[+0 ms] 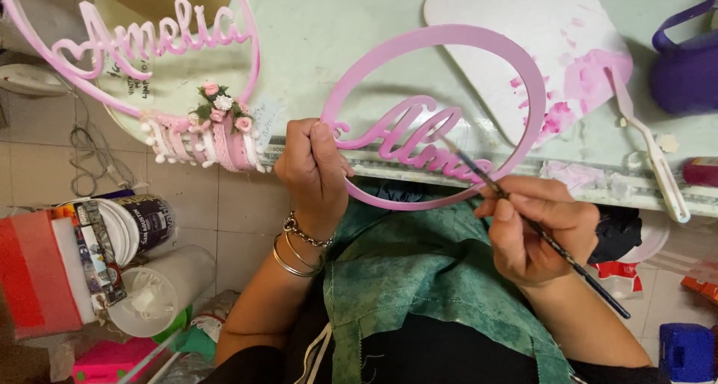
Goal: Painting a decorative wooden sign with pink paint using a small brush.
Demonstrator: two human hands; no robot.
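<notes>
A pink oval hoop [523,62] with a cut-out script word across its middle is held over the near edge of the pale green table [329,25]. Its long axis is seen running from 8 o'clock to 2 o'clock, and the script word inside follows a gentler line, from 9 o'clock down toward 4 o'clock.

The hoop is gripped at its 8 o'clock end by the left hand [310,171], whose fingers are closed tight around the rim. The forearm comes up from 7 o'clock, and silver bangles [295,253] are worn at the wrist.

A thin dark paintbrush [550,242] is pinched in the closed fingers of the right hand [535,231]. The brush is laid along a line from 10 o'clock to 4 o'clock, with its tip touching the script letters and its handle passing out beyond the wrist.

At 10 o'clock from the hoop a second pink hoop [250,55] with small fabric flowers is seen. At 2 o'clock a white board [508,10] smeared with pink paint is lying.
</notes>
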